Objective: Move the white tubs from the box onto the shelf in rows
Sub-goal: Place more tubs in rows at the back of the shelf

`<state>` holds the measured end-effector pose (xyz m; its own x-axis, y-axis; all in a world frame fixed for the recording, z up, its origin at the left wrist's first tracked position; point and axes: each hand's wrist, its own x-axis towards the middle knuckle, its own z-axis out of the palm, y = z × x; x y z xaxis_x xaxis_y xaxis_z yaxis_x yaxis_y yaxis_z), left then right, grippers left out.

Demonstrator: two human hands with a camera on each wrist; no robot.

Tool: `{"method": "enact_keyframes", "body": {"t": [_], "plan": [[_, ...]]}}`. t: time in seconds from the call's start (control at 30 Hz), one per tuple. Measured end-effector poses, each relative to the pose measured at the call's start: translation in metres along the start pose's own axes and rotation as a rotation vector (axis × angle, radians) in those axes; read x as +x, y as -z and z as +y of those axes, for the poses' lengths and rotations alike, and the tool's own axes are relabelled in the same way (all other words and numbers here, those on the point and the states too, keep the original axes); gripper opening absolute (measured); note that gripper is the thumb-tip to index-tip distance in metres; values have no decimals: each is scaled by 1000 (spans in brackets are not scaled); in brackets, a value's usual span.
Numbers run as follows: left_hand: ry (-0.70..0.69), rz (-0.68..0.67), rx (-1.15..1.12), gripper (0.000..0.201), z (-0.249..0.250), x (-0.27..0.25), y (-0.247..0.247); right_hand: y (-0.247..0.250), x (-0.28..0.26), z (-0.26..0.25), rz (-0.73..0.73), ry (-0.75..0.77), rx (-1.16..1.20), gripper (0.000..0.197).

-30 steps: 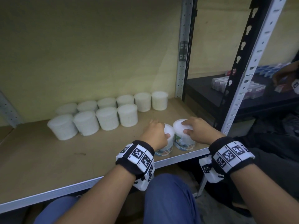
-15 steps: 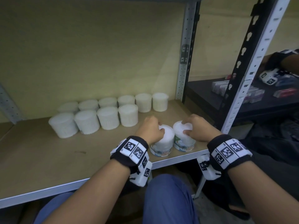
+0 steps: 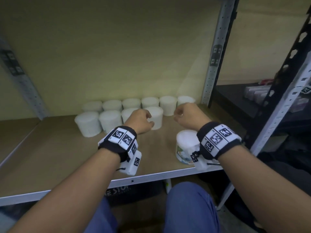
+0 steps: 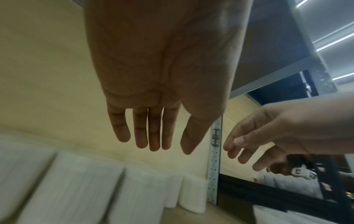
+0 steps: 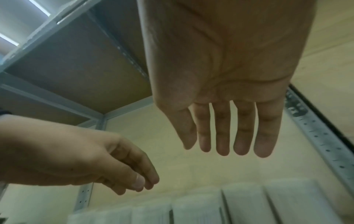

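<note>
Two rows of white tubs stand at the back of the wooden shelf (image 3: 58,157): a back row (image 3: 149,102) against the wall and a shorter front row (image 3: 110,121). A labelled white tub (image 3: 186,145) stands alone near the front edge, partly hidden by my right wrist. My left hand (image 3: 143,121) hovers in front of the front row's right end, empty, with its fingers loose (image 4: 168,150). Further right, my right hand (image 3: 185,115) floats above the shelf, also empty, with its fingers hanging straight (image 5: 214,150). The box is not in view.
A grey perforated post (image 3: 213,64) bounds the shelf on the right, and a slanted brace (image 3: 21,78) stands at the left. Beyond the post, a dark shelf carries small packs (image 3: 257,93). A dark lettered crate (image 3: 117,190) sits under the shelf by my knees (image 3: 190,207).
Both hands have let go of the tubs at the front edge and risen forward over the shelf, fingers loosened. Only one front tub still shows.
</note>
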<state>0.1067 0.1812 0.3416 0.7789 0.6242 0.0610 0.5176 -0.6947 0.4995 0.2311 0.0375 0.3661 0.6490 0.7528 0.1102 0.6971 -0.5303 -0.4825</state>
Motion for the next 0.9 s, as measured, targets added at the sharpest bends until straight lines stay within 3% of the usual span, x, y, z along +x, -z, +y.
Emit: {"method": "enact_keyframes", "body": {"t": [0.3,0.67,0.77,0.87,0.9], "plan": [[86,-7,49,45,-54,27,22,-36,61,-60,-98,30,-120,38],[84,-13,116,47,-65,79,27,-63,130,-56,-211,-91,-294,50],[111,-60,131,23,-68,90,20,-69,140,-57,-278,-95,-342,50],[134,-59,152,32,-71,94,12,-80,149,-56,-340,-81,-441,50],[138,-63,147,25,-71,94,12,-83,150,-56,-358,-64,-466,53]]}}
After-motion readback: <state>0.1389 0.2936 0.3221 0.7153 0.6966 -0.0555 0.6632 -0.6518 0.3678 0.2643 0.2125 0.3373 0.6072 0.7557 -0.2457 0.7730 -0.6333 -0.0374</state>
